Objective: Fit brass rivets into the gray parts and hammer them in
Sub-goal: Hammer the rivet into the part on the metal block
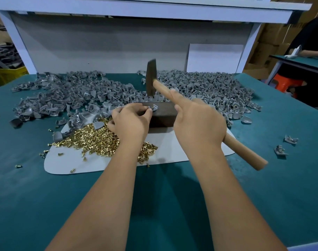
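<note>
At the left and upper centre of the frame, a heap of gray parts (pixel 64 95) is spread over the green tabletop (pixel 27 187). Below it, brass rivets (pixel 98 138) are piled on a white sheet (pixel 165 151). At centre, the left hand (pixel 131 122) is curled, its fingertips pinching a gray part with a rivet (pixel 152 108) on top of a dark block (pixel 163 115). To the right, a wooden-handled hammer (pixel 152 78) is gripped by the right hand (pixel 200 125), index finger stretched along the handle, the head raised above the block. A second heap (pixel 209 87) is seen at upper right.
</note>
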`<state>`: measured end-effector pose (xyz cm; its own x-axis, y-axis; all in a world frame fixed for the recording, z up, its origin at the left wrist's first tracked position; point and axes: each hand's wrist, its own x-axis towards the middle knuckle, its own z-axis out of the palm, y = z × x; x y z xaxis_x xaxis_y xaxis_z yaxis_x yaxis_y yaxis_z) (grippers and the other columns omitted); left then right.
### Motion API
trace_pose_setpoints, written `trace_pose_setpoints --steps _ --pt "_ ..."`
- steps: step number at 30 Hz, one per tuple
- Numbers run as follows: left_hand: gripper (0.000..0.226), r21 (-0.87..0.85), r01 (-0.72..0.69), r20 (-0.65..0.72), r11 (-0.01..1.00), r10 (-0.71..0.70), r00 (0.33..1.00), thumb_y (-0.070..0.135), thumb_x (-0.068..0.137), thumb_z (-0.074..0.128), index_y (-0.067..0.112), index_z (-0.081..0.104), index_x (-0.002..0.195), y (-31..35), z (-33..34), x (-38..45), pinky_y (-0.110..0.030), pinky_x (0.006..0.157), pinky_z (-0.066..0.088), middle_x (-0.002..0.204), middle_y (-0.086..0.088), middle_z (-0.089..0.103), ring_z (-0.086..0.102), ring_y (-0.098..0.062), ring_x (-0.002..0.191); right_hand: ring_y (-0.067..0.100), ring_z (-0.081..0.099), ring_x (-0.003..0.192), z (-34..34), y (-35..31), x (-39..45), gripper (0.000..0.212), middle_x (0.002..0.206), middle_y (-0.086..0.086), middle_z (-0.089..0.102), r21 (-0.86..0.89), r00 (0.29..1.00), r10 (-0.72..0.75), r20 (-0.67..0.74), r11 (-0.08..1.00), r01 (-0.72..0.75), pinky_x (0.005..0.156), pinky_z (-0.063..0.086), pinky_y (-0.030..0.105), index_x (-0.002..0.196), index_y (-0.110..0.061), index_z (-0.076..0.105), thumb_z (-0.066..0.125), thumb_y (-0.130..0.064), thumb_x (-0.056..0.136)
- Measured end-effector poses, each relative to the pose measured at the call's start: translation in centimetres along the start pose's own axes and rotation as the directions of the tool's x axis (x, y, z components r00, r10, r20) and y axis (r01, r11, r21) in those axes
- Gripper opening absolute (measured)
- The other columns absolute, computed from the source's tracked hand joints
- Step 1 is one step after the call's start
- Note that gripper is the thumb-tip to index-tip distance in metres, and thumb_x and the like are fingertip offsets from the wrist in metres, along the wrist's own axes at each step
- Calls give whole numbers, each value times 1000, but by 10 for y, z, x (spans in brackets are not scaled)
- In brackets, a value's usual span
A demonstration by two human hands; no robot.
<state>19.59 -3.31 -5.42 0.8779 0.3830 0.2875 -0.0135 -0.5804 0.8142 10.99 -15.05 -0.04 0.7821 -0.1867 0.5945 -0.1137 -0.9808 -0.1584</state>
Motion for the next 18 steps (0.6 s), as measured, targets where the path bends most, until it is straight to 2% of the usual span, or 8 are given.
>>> trace_pose_setpoints --steps 5,8,12,16,18 --pt "15 20 7 18 1000 -7 1000 48 86 68 37 74 95 0 -2 -1 -41 101 18 117 14 63 27 -13 135 22 39 62 2 2 0 51 73 -4 38 -4 998 -10 69 1000 10 45 12 24 135 -52 40 50 -23 95" --pt "16 -9 5 -6 1000 -5 1000 47 85 70 35 75 95 1 -2 -2 -37 97 17 106 14 59 29 -12 134 20 37 56 0 0 1 50 74 -5 40 10 1000 10 -8 1000 -9 45 11 23 136 -52 38 49 -27 96" --pt "10 -10 20 5 1000 -20 1000 47 84 71 39 74 90 4 -3 -3 -40 102 20 87 31 30 30 -17 131 20 36 59 2 0 1 50 71 -4 44 16 997 18 76 1000 -19 45 12 23 134 -54 40 49 -25 95" --pt "12 16 20 18 1000 -20 1000 50 85 69 38 74 87 3 0 1 -40 102 19 112 25 61 29 -12 133 20 39 57 -1 2 1 49 71 -4 38 18 998 61 -8 998 -61 44 15 23 137 -51 40 50 -27 95" --pt "12 17 11 18 1000 -12 1000 49 86 69 39 73 86 1 0 0 -41 100 19 117 23 64 29 -13 132 20 39 57 -1 2 1 47 72 -5 40 38 998 63 -4 997 -63 44 16 24 136 -49 42 51 -27 95"
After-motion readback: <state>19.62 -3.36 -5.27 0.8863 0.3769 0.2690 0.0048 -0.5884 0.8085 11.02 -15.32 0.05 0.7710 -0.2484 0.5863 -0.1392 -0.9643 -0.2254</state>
